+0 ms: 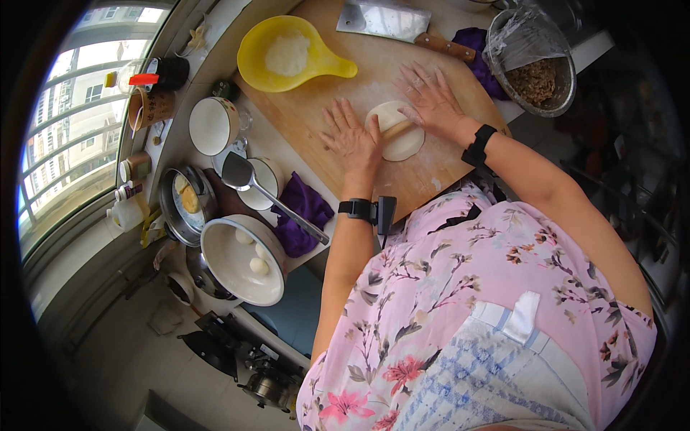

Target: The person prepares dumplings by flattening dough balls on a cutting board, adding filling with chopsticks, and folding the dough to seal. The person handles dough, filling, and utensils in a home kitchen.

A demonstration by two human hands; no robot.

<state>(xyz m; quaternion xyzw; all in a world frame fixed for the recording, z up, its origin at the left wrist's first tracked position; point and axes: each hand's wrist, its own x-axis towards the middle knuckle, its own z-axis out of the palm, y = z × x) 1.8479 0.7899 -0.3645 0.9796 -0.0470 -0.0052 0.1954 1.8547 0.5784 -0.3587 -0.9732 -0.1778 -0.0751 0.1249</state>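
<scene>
A round, flattened sheet of dough (403, 146) lies on the floured wooden board (302, 124). Across it rests a short wooden rolling pin (397, 132). My left hand (351, 137) is spread at the pin's left end, palm down, the thumb beside the dough. My right hand (435, 102) lies over the other end with its fingers stretched and floury. The palms hide both pin ends; neither hand's fingers are wrapped around it. A yellow scoop-shaped bowl (253, 54) holding white flour (287, 53) stands near the board's far left edge.
A cleaver (383, 20) lies along the board's far edge. Right of it, a metal bowl (566, 99) holds brown filling under plastic wrap. At left stand a large bowl (215, 258) with several dough balls, a pan (167, 210), white bowls (214, 126) and a metal spatula (280, 204) over a purple cloth (302, 237).
</scene>
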